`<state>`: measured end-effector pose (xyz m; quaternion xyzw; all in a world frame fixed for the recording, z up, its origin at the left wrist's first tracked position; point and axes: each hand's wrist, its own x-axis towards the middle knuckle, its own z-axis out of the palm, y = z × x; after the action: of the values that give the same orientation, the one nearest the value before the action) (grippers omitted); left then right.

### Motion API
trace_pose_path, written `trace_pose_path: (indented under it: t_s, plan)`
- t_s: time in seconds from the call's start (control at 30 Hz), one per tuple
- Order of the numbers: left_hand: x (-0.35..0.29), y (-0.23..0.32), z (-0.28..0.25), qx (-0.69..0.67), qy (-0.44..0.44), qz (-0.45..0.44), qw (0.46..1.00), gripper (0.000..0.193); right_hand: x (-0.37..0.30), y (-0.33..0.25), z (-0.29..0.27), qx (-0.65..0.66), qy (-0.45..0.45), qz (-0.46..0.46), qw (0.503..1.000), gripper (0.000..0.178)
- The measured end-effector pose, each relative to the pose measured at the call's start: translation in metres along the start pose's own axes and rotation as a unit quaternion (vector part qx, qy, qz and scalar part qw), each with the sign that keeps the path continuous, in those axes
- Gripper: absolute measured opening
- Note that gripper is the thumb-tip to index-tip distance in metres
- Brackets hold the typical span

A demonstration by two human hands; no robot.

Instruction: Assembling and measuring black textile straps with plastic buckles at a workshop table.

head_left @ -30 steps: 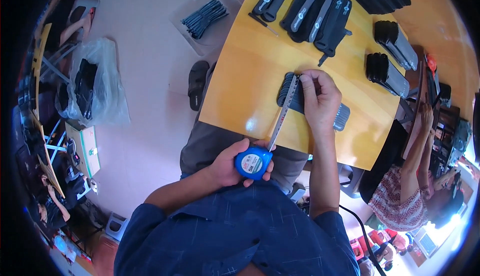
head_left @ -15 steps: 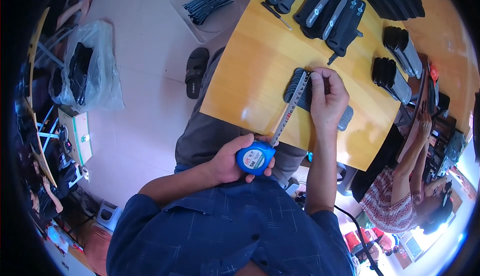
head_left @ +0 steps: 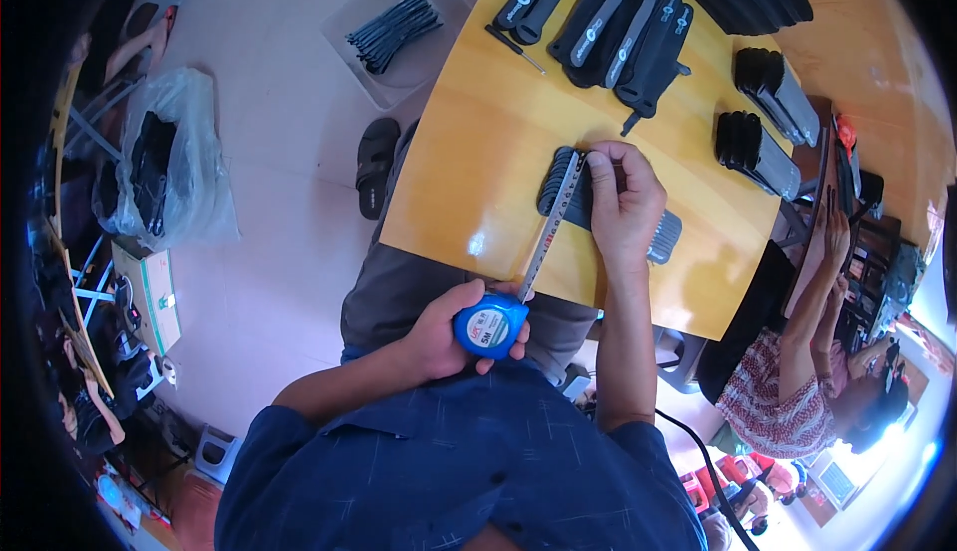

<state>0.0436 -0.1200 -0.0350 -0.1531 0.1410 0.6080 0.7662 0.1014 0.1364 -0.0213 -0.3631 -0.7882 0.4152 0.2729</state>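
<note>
A blue tape measure (head_left: 485,333) rests in my left hand (head_left: 439,334), fingers wrapped round its case just off the table's near edge. Its pale blade (head_left: 543,244) slants up and away over the table. At the far end, my right hand (head_left: 628,204) pinches the blade's tip between thumb and fingers. Under the tip lies a dark grey ribbed piece (head_left: 550,192), flat on the table. A second ribbed grey part (head_left: 665,238) shows to the right of my right wrist; my hand hides what lies between them.
Black strap-like pouches (head_left: 608,27) and a thin screwdriver (head_left: 515,49) lie on the far part of the yellow table (head_left: 449,187). Black-and-grey stacks (head_left: 755,152) stand at right. A clear bin (head_left: 384,92) of dark strips sits at left. A co-worker (head_left: 783,391) sits at right.
The whole scene has shifted slightly left in view. Both hands keep their hold on the tape measure, and the blade stays stretched at nearly the same slant.
</note>
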Motion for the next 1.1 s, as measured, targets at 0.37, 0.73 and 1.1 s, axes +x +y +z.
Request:
trace_pose_path:
  t_s: [0.37, 0.73, 1.1]
  plan:
    - [0.002, 0.005, 0.003, -0.005, -0.013, -0.006, 1.000, 0.062, 0.002, 0.001, 0.001, -0.001, 0.000, 0.022, 1.000, 0.006]
    - [-0.011, 0.014, 0.058, 0.285, -0.043, 0.059, 0.956, 0.075, -0.009, 0.030, -0.019, 0.336, -0.003, -0.023, 0.942, 0.071]
    - [0.001, 0.139, 0.112, 0.589, 0.183, 0.273, 0.738, 0.067, -0.010, 0.018, -0.015, 0.283, 0.017, -0.012, 0.959, 0.039]
